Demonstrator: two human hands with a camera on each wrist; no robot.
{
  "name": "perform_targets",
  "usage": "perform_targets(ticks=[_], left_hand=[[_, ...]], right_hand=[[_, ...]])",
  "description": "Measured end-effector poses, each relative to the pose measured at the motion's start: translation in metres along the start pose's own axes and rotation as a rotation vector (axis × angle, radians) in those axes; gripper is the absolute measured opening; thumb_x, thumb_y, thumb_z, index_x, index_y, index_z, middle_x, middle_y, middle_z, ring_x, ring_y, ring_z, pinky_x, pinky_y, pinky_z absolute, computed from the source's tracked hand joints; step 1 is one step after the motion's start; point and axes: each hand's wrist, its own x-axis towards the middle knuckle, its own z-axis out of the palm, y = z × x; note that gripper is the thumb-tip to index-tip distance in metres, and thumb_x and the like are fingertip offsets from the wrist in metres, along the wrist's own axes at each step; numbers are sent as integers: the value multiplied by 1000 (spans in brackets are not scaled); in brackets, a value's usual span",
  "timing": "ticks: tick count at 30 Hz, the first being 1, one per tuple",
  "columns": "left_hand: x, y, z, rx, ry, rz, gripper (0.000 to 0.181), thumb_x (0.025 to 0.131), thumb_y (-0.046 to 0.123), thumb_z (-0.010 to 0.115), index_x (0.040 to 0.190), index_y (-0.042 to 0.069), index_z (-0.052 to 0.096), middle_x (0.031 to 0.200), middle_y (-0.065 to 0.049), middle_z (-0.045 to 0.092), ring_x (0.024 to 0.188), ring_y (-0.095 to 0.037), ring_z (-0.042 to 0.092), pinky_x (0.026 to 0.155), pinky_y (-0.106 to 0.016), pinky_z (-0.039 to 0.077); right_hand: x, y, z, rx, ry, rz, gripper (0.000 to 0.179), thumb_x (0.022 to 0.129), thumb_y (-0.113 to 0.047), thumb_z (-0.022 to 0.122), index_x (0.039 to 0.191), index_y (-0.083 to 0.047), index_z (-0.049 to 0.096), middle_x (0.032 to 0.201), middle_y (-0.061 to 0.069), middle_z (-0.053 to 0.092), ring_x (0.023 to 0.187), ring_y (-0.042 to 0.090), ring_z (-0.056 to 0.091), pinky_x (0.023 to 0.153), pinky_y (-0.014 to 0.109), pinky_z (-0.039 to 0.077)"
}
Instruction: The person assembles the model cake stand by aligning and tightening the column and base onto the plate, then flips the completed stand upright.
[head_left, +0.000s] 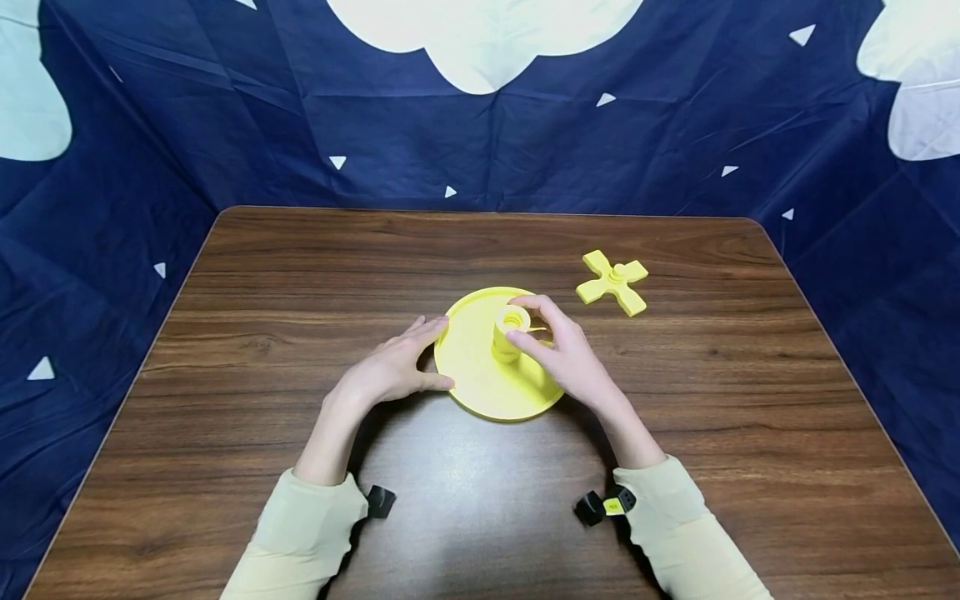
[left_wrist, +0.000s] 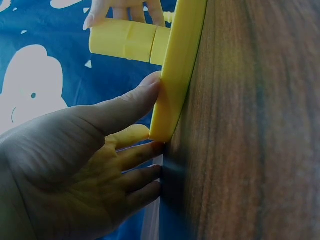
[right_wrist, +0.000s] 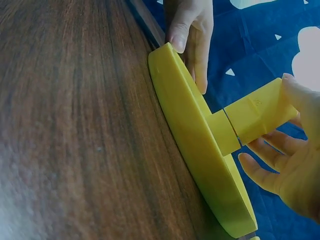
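Note:
A round yellow plate (head_left: 472,383) with a raised rim lies flat on the table. From its centre a short stub (right_wrist: 222,132) rises, and a hollow yellow cylinder (head_left: 512,321) stands upright on top; a thin seam shows between them in the right wrist view. My right hand (head_left: 566,350) pinches the cylinder's upper end between thumb and fingers, the other fingers around its far side. At the plate's left edge my left hand (head_left: 390,367) is spread, thumb and fairly straight fingers touching the rim. A thin yellow bit beside the cylinder is partly hidden by the right hand.
A yellow cross-shaped piece (head_left: 613,283) with a small knob at its centre lies behind and right of the plate. The brown wood-grain table (head_left: 262,333) has its far edge against a blue cloth (head_left: 420,133) with white shapes.

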Motion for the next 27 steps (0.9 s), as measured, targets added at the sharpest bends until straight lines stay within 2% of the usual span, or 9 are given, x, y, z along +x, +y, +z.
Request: perform_targets(ticks=[3,6,12,17,23,27], left_hand=[[1,0,0,-4,-4,-14,93,79,45,72,152,20,20,159,-1,18,149,-24,8,118,-52,17],[0,-1,0,2,0,-2,92,80,44,72,152,19,20,159,-3,18,149,-26,9,118,-52,18],[-1,0,0,6,10,16,92,79,44,72,152,18,21,159,-5,20,149,-28,10,117,-53,19],[-2,0,0,3,12,17,92,79,43,72,152,17,21,159,-6,20,148,-28,10,117,-53,19],[-2,0,0,12,14,22,92,79,43,72,152,17,21,159,-6,20,148,-28,10,117,-53,19],[-2,1,0,7,13,25,92,79,43,72,152,16,21,159,-5,20,148,-28,10,117,-52,19]], right_hand=[[-1,-1,0,-38,1,1,43,90,-21,64,130,-11,50,132,4,54,119,21,52,100,47,46],[-1,-3,-1,-68,-14,11,48,90,-23,63,135,-13,47,138,5,51,125,21,49,103,48,43],[-1,-3,-4,9,-80,8,47,97,-17,50,143,-12,39,146,3,43,133,17,41,111,43,34],[-1,0,-5,52,-122,12,43,99,-14,44,142,-12,41,148,0,40,139,13,32,116,40,24],[1,2,-5,82,-120,3,40,99,-11,45,138,-4,44,144,9,44,135,18,37,113,43,28],[2,2,-3,111,-108,18,38,98,-12,49,135,-5,45,135,7,49,126,17,45,109,43,34]])
